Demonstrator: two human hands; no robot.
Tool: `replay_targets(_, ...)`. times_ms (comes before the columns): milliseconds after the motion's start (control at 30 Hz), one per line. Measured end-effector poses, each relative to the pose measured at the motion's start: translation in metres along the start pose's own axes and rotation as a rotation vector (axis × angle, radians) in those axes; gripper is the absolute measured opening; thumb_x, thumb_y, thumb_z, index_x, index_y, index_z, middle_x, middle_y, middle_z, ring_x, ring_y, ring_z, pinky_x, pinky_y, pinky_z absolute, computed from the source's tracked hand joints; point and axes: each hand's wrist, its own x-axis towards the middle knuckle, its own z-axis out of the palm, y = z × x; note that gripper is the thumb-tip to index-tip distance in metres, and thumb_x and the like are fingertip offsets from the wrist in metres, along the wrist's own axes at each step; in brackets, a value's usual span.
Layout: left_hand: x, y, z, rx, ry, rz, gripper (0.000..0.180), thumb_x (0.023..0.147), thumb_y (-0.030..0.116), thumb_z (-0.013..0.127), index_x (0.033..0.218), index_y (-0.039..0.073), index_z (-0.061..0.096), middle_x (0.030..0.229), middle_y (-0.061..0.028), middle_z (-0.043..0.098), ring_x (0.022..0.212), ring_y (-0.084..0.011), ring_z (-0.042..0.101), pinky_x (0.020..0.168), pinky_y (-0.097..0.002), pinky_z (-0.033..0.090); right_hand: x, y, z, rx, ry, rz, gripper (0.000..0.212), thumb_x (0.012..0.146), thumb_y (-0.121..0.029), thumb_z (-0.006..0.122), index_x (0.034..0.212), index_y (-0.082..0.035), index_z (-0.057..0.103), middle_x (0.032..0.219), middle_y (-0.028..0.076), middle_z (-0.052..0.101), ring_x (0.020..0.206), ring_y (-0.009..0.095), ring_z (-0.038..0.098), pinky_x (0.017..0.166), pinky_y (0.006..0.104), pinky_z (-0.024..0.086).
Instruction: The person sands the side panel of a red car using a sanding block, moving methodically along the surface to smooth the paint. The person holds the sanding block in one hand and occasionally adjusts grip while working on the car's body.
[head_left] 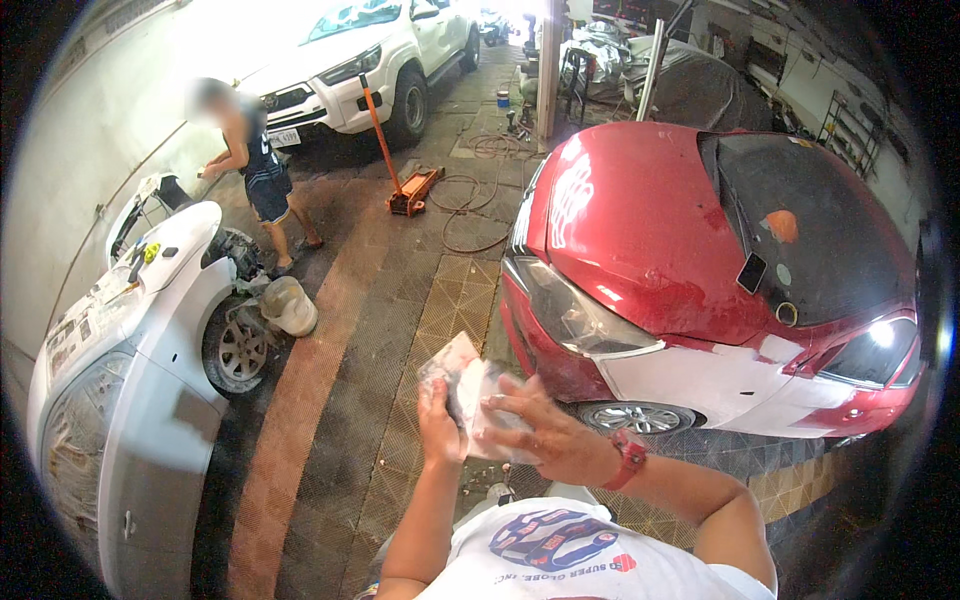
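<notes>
In front of my body I hold a pale, pink-and-white folded sheet (455, 362); whether it is paper or cloth I cannot make out. My left hand (438, 425) grips its left side, with the thumb against the near face. Across its right side lie the bent fingers of my right hand (545, 432), slightly smeared by motion. A red watch (628, 457) is on my right wrist. Closest to the hands stands a red car (640, 230), on the right, its front fender (690, 385) covered in a whitish coat.
On the car's windshield lie a phone (751, 273), a tape roll (787, 314) and an orange piece (781, 227). A white car (165, 390) stands left, beside a bucket (289, 306). Farther off are a person (262, 165), an orange floor jack (412, 190), a hose (462, 215) and a white pickup (345, 65).
</notes>
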Motion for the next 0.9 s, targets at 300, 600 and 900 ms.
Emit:
replay_targets(300, -0.005, -0.017, -0.007, -0.085, -0.094, -0.156, 0.041, 0.109, 0.018, 0.056, 0.147, 0.004, 0.048, 0.136, -0.0114, 0.063, 0.125, -0.0243, 0.062, 0.106, -0.0407, 0.052, 0.008, 0.039, -0.011, 0.062, 0.235, 0.292, 0.063, 0.089, 0.001, 0.061, 0.150, -0.001, 0.044, 0.146, 0.025, 0.045, 0.140, 0.042, 0.044, 0.120, 0.0477, 0.035)
replay_targets(600, 0.007, -0.017, 0.003, 0.137, 0.166, 0.195, 0.047, 0.111, 0.026, 0.052, 0.150, 0.001, 0.042, 0.141, -0.0139, 0.058, 0.124, -0.0252, 0.061, 0.108, -0.0387, 0.049, -0.003, 0.029, 0.006, 0.990, 0.086, 0.779, 0.054, 0.093, -0.004, 0.059, 0.148, -0.008, 0.056, 0.126, 0.011, 0.064, 0.110, 0.019, 0.065, 0.090, 0.0336, 0.055)
replay_targets(900, -0.011, -0.019, 0.015, 0.528, -0.139, 0.110, 0.065, 0.111, 0.039, 0.050, 0.154, -0.009, 0.039, 0.150, -0.0237, 0.052, 0.140, -0.0295, 0.049, 0.120, -0.0377, 0.033, 0.008, 0.021, -0.016, -0.673, -0.045, 0.189, 0.054, 0.090, -0.014, 0.061, 0.141, -0.030, 0.062, 0.141, 0.011, 0.057, 0.143, 0.038, 0.045, 0.113, 0.0819, 0.023)
